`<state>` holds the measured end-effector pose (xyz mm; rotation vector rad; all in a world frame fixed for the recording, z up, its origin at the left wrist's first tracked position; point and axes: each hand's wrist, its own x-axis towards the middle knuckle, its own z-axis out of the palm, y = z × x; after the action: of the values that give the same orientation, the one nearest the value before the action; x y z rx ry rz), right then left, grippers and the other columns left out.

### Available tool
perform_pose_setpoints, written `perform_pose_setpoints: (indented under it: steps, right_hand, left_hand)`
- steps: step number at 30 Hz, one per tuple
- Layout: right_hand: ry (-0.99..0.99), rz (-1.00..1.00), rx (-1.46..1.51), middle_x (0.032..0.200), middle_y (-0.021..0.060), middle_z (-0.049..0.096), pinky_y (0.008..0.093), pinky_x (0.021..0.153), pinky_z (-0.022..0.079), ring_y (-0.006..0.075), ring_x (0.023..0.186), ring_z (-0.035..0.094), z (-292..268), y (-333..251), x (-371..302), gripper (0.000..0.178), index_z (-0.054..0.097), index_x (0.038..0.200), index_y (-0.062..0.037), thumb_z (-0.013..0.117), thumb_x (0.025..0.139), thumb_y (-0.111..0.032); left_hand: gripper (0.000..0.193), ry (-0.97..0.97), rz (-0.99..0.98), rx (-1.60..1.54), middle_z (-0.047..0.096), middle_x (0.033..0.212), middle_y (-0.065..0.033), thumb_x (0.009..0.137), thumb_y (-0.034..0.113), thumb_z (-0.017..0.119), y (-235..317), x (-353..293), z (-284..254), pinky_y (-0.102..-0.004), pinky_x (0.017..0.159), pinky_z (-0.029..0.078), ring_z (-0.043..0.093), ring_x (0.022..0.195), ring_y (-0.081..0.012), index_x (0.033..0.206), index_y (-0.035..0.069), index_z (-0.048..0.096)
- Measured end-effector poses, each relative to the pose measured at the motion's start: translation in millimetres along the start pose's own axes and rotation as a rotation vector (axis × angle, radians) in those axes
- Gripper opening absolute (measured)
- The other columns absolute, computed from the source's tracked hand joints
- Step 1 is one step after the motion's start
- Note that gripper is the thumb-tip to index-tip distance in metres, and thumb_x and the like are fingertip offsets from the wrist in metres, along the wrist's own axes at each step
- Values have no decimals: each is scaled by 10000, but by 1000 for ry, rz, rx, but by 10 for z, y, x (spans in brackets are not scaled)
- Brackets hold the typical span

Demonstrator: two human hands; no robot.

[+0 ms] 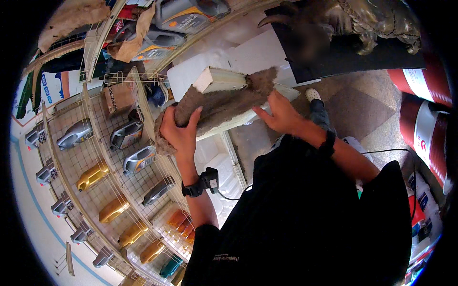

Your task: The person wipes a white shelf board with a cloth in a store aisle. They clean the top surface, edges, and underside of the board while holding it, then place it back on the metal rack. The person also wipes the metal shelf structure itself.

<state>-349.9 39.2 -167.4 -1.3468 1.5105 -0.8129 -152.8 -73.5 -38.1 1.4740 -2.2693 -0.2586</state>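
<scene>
A shaggy grey-brown cloth [224,107] is stretched between my hands. It lies along a white shelf panel [238,120], and a white block-shaped piece [222,80] stands up behind it. My left hand [180,127] is closed round the cloth's left part, thumb on top and fingers mostly hidden behind it. At the right end, my right hand [282,112] grips the cloth near the panel, its thumb along the near edge. The fingertips on that side are partly covered. A loose end of the cloth hangs below my left hand.
Wire shelves [102,143] with grey, gold and teal oil bottles fill the left. More bottles [186,16] stand on a shelf above. A bronze-coloured animal statue [372,21] rests on a black top at upper right, near red-and-white drums [422,128]. A white shoe [313,94] shows on the floor.
</scene>
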Motion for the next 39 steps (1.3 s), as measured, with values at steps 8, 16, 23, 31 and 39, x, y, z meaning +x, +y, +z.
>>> perform_pose_setpoints:
  steps: [8, 16, 23, 31, 39]
  right_hand:
    - [476, -424, 115, 1007, 315, 499, 504, 842, 394, 476, 950, 490, 114, -385, 6, 354, 476, 1017, 98, 600, 811, -162]
    - [359, -157, 109, 1263, 293, 417, 447, 1018, 326, 449, 1179, 396, 372, 280, 1, 540, 369, 1265, 57, 579, 783, -65]
    - [394, -385, 281, 1303, 323, 382, 468, 1081, 267, 473, 1290, 277, 4, -421, -193, 537, 391, 1221, 96, 578, 740, -49]
    - [257, -84, 337, 1380, 266, 351, 406, 1067, 270, 417, 1316, 304, 165, 101, -312, 577, 430, 1278, 20, 527, 710, 32]
    - [298, -334, 300, 1300, 252, 418, 435, 1059, 303, 426, 1251, 369, 60, 135, -423, 564, 453, 1227, 44, 578, 679, -10]
  left_hand:
    - [389, 16, 25, 35, 575, 720, -136, 635, 214, 823, 156, -86, -22, -338, 641, 437, 527, 645, -255, 811, -3, 552]
    - [379, 38, -71, -18, 548, 683, -108, 632, 203, 818, 114, -59, 37, -323, 639, 423, 486, 628, -230, 786, 4, 534]
    - [379, 69, -34, 34, 564, 705, -99, 616, 192, 819, 131, -260, 18, -326, 660, 425, 498, 648, -228, 785, 10, 532]
    - [395, 63, -52, 74, 549, 723, -103, 573, 157, 817, 150, -465, -106, -330, 681, 423, 494, 672, -240, 790, 20, 515]
    - [416, 61, -46, 61, 534, 733, -102, 556, 145, 822, 170, -539, -90, -333, 690, 421, 485, 679, -250, 798, 25, 505]
